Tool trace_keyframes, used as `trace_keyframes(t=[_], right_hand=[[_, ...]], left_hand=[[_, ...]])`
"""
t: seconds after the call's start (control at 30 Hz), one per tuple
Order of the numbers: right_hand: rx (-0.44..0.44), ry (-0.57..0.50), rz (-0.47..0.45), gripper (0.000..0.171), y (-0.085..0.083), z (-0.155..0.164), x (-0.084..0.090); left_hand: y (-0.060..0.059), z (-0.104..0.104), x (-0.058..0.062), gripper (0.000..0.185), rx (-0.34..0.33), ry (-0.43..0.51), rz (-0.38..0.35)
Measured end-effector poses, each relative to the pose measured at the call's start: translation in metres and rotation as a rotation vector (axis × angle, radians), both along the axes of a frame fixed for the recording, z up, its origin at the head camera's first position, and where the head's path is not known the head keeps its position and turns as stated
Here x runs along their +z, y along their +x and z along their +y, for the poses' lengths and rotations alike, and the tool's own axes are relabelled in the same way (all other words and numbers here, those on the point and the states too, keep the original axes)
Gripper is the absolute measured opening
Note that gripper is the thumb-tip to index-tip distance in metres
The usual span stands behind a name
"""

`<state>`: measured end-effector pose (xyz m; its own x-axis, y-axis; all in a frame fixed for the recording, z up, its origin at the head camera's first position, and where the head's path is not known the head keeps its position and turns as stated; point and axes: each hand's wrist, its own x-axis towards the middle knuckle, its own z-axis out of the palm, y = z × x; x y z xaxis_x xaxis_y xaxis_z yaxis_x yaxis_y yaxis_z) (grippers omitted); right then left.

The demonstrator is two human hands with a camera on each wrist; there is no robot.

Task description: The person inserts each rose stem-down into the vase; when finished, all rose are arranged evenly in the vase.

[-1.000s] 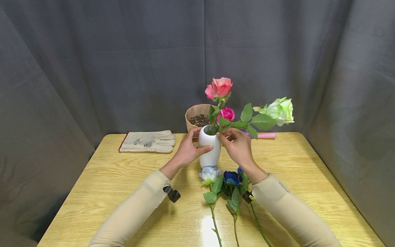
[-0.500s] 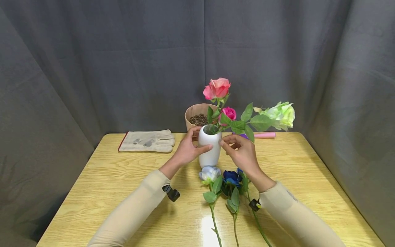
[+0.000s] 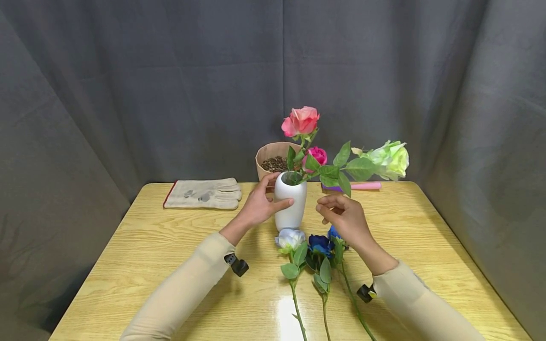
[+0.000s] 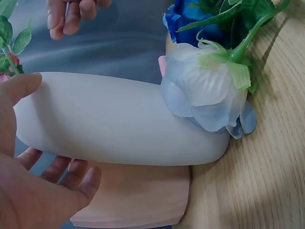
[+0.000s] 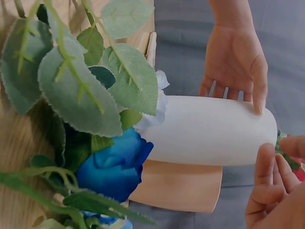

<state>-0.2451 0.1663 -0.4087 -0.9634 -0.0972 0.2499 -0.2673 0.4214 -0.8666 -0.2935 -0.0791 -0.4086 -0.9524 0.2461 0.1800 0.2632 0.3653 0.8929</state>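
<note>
- Left hand (image 3: 256,208) still grips the vase (image 3: 291,203), thumb across its front, at table centre.
- Green rose (image 3: 390,160) now leans from the vase toward three o'clock.
- Right hand (image 3: 347,219) has let go and backed off, fingers loosely curled, empty; that stem looks placed.

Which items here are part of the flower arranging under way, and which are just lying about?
In use: white vase gripped by the left hand; three roses in the vase; pale blue rose and dark blue rose lying nearest the right hand.
Lying about: work glove, pot of soil, pink stick.
</note>
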Motion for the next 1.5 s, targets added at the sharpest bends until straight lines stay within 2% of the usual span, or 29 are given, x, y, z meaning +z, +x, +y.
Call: trace_keyframes(t=[0.27, 0.57, 0.87, 1.2, 1.5], right_hand=[[0.055, -0.079, -0.072, 0.025, 0.005, 0.016, -0.005], [0.115, -0.050, -0.127, 0.021, 0.013, 0.032, -0.005], [0.130, -0.023, -0.182, 0.026, 0.023, 0.049, -0.007], [0.260, -0.068, -0.249, 0.030, 0.031, 0.069, -0.012], [0.312, -0.036, -0.298, 0.034, 0.035, 0.081, -0.015]], left_hand=[[0.001, 0.000, 0.001, 0.083, 0.006, -0.020, 0.014], [0.001, 0.001, 0.003, 0.083, 0.001, -0.027, 0.019], [-0.005, -0.002, 0.004, 0.084, -0.065, -0.012, 0.014], [-0.012, -0.005, 0.001, 0.082, -0.165, 0.040, -0.003], [-0.013, -0.005, 0.001, 0.080, -0.163, 0.043, -0.003]])
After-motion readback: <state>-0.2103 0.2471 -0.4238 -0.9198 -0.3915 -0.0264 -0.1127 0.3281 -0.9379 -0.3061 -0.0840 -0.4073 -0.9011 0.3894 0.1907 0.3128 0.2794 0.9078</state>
